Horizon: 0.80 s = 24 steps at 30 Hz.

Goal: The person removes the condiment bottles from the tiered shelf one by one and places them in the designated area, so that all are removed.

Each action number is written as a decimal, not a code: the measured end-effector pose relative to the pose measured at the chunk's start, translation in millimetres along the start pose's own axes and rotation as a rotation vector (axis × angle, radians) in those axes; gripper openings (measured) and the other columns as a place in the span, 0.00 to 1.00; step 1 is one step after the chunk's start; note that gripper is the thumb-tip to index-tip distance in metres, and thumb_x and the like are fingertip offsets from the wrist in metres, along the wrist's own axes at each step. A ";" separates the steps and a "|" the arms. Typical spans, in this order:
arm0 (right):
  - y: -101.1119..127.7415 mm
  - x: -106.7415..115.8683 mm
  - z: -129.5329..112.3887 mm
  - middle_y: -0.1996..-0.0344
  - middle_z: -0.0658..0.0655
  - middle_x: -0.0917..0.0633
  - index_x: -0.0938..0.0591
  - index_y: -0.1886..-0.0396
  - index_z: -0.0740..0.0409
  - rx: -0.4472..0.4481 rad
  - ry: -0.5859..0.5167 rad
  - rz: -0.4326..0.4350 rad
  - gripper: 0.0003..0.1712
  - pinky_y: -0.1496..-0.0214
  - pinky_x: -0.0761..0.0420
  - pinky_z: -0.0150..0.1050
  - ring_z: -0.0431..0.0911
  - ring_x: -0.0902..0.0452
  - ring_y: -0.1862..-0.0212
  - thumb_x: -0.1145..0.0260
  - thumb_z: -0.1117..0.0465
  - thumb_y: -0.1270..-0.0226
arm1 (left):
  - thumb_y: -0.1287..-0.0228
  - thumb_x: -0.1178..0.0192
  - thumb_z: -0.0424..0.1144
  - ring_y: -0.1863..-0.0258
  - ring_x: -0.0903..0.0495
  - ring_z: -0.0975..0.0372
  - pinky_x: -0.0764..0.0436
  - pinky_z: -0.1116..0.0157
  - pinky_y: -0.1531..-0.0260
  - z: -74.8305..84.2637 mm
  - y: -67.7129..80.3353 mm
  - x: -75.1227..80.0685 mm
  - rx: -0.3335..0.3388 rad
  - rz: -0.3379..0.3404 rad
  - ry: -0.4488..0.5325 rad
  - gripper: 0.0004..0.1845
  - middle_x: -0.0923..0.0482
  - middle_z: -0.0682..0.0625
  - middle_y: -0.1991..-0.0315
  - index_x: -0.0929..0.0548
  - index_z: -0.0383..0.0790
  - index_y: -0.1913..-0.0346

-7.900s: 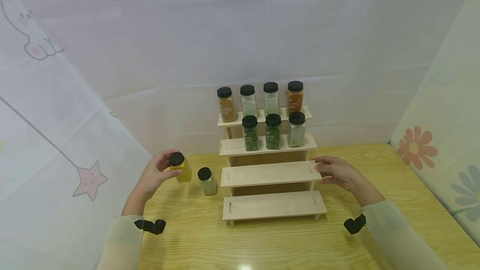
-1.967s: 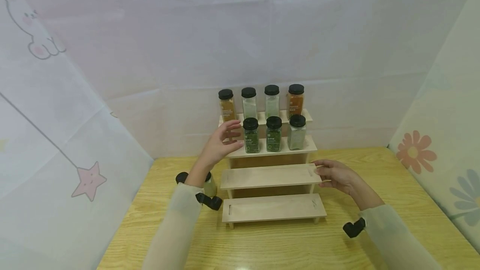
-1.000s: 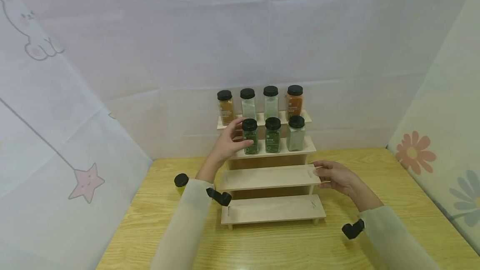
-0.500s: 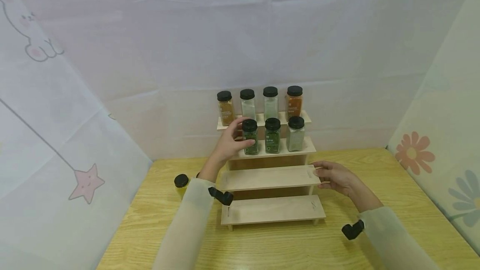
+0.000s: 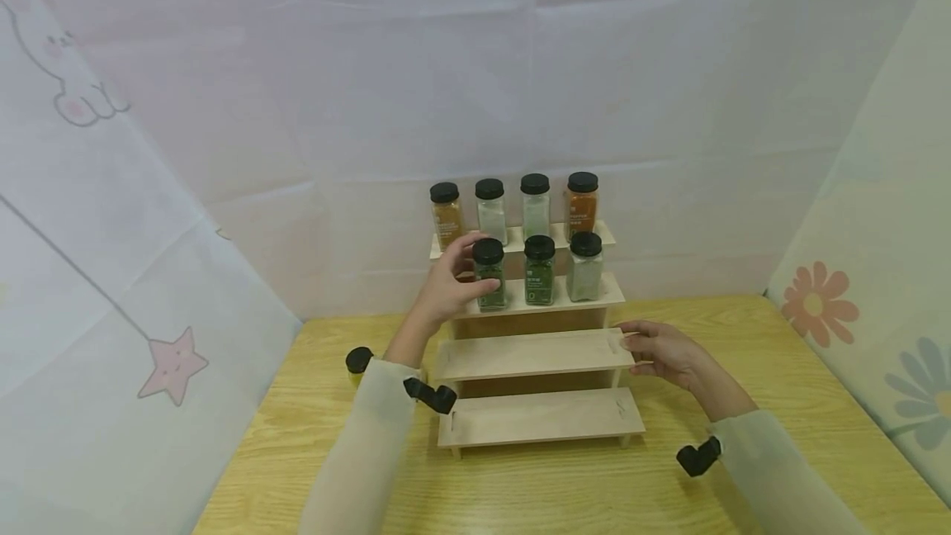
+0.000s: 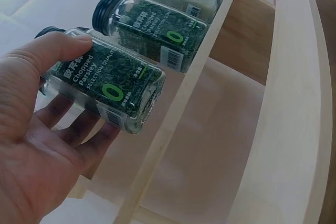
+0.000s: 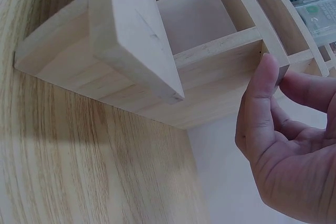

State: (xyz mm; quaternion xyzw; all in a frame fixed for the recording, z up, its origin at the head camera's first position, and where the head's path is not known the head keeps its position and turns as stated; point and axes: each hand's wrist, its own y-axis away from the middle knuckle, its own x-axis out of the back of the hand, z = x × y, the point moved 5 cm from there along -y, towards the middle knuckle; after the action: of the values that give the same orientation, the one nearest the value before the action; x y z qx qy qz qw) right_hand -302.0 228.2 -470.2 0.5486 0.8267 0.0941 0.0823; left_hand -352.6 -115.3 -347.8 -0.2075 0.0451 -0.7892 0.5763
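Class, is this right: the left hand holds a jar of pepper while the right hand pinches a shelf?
Not pepper: the left wrist view shows "Chopped Parsley" on the jar in the left hand. The right hand does pinch a shelf.

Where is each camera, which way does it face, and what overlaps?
Head: head-worn, facing forward and down at the stepped wooden rack and spice jars; both sleeves, left hand and right hand show.
Left wrist: worn there, facing the held Chopped Parsley jar; left hand shows, plus part of the right hand.
Right wrist: worn there, facing the rack's right end; only the right hand shows.
Shared: both wrist views show rack and right hand.
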 end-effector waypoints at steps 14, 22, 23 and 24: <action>-0.1 0.8 1.2 0.54 0.51 0.17 0.50 0.22 0.72 -0.005 -0.001 -0.004 0.42 0.55 0.15 0.39 0.43 0.18 0.55 0.40 0.60 0.22 | 0.41 0.26 0.33 0.47 0.21 0.49 0.21 0.53 0.47 9.8 22.8 23.6 -0.024 0.016 -0.056 0.39 0.25 0.42 0.38 0.31 0.48 0.28; -0.1 0.2 -0.2 0.55 0.51 0.18 0.51 0.22 0.73 -0.001 -0.008 -0.006 0.41 0.56 0.15 0.38 0.43 0.19 0.56 0.41 0.61 0.22 | 0.40 0.26 0.36 0.46 0.21 0.49 0.19 0.57 0.51 13.5 41.7 45.9 0.025 0.047 -0.088 0.39 0.24 0.43 0.38 0.30 0.53 0.28; -0.2 0.4 -0.4 0.56 0.51 0.17 0.50 0.22 0.73 -0.001 -0.008 -0.004 0.40 0.56 0.15 0.38 0.43 0.19 0.56 0.41 0.61 0.22 | 0.40 0.26 0.36 0.45 0.22 0.48 0.19 0.57 0.51 14.2 43.9 48.8 0.029 0.050 -0.091 0.39 0.24 0.42 0.38 0.31 0.52 0.27; -0.2 0.4 -0.6 0.56 0.51 0.17 0.50 0.22 0.73 -0.001 -0.006 -0.004 0.40 0.56 0.15 0.39 0.43 0.19 0.56 0.41 0.61 0.22 | 0.40 0.26 0.36 0.45 0.22 0.48 0.19 0.57 0.52 14.8 46.1 51.5 0.033 0.055 -0.097 0.40 0.24 0.42 0.38 0.31 0.51 0.27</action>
State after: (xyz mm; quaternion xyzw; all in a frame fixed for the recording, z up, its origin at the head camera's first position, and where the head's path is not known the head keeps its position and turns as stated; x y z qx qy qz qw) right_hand -302.5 228.5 -469.7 0.5472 0.8275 0.0925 0.0853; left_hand -318.7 -176.0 -334.4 -0.2349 0.0099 -0.7625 0.6027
